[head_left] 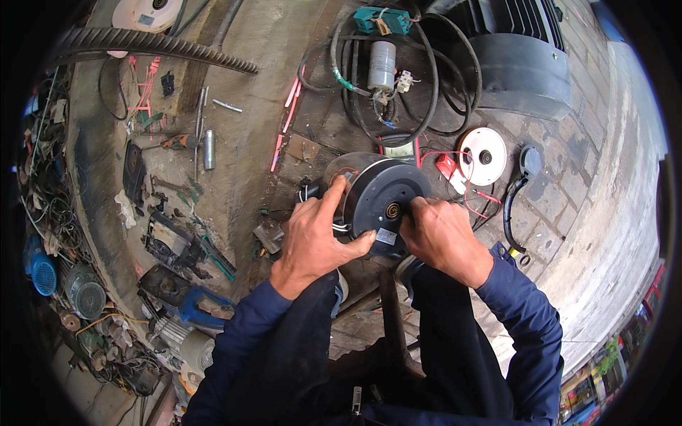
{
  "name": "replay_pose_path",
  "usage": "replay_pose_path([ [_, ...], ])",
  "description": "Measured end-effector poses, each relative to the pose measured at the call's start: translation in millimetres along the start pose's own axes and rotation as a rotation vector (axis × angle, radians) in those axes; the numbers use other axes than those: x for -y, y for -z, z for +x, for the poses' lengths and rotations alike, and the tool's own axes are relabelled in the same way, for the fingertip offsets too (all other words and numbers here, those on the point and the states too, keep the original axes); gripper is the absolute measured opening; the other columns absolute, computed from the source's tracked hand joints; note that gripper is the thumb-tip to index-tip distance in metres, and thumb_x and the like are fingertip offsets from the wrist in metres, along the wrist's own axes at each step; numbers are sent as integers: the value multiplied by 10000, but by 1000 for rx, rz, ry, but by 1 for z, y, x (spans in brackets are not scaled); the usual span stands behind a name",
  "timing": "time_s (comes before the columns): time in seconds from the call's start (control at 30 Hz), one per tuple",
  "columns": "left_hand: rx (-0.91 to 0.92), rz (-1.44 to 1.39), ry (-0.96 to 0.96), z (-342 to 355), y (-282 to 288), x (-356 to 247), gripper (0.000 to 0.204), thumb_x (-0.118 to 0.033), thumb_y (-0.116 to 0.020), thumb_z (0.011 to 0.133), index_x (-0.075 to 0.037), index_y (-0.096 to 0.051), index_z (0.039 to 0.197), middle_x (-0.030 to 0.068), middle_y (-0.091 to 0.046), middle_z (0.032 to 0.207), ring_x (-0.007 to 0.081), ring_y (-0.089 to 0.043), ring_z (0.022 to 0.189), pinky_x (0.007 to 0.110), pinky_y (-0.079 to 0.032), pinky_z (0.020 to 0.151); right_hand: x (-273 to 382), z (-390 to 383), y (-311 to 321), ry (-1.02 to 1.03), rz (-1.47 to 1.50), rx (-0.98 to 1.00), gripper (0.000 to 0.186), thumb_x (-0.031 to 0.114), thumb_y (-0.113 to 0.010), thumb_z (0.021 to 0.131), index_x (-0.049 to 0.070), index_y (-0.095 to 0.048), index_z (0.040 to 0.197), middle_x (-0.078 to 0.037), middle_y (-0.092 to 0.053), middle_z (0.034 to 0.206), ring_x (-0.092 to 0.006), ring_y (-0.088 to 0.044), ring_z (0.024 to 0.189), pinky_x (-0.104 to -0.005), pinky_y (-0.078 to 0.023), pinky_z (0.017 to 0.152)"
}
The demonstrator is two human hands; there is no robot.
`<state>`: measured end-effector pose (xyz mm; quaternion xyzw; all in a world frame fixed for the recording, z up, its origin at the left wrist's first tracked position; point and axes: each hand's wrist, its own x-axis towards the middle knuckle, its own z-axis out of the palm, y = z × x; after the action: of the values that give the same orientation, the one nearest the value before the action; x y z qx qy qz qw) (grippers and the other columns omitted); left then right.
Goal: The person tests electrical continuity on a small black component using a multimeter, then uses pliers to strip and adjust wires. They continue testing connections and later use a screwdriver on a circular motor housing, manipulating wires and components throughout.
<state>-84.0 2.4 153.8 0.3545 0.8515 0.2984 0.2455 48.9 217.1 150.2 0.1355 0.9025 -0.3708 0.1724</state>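
Observation:
An electric kettle [366, 206] with a clear body and a black base is turned so that its underside faces me. The underside has a round brass-coloured connector in the centre and a small white label. My left hand [316, 238] grips the kettle's left side, its thumb pressed on the base's lower rim. White wires show beside that hand. My right hand [447, 238] is closed in a fist against the right part of the base; what its fingers pinch, if anything, is hidden. Just beyond the kettle lies a red-framed multimeter [401, 150].
White round kettle stand [490, 157] and red test leads lie right of the kettle, near a black strip-like part [510, 206]. Beyond are coiled black cable [433, 92], a grey cylinder [382, 65] and a large dark motor [515, 71]. Tools and scrap litter the left, including a screwdriver [177, 142].

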Motion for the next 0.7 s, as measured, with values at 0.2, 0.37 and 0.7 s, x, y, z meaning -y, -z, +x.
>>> replay_pose_path([
  [0.2, 12, 9, 12, -1, 0, 0, 973, -328, -948, 687, 51, -556, 1493, 214, -761, 1184, 385, -742, 950, 465, -587, 883, 0, -4, -1, 49, -20, 7, 154, 108, -676, 918, -14, -583, 932, -230, -681, 825, -451, -693, 713, -544, -555, 632],
  [0.37, 12, -2, 12, -1, 0, 1, 976, -339, -946, 691, 54, -557, 1496, 233, -759, 1134, 401, -733, 947, 477, -573, 888, 1, -7, -2, 115, -131, -23, 170, 103, -683, 914, 4, -558, 972, -207, -648, 842, -443, -690, 710, -540, -555, 624],
  [0.7, 8, 17, 13, -3, -1, 4, 981, -356, -940, 696, 66, -557, 1495, 235, -759, 1119, 388, -733, 930, 464, -561, 889, 4, -7, -5, -6, -67, -3, 170, 138, -695, 931, 12, -583, 913, -222, -665, 831, -473, -667, 697, -556, -532, 623],
])
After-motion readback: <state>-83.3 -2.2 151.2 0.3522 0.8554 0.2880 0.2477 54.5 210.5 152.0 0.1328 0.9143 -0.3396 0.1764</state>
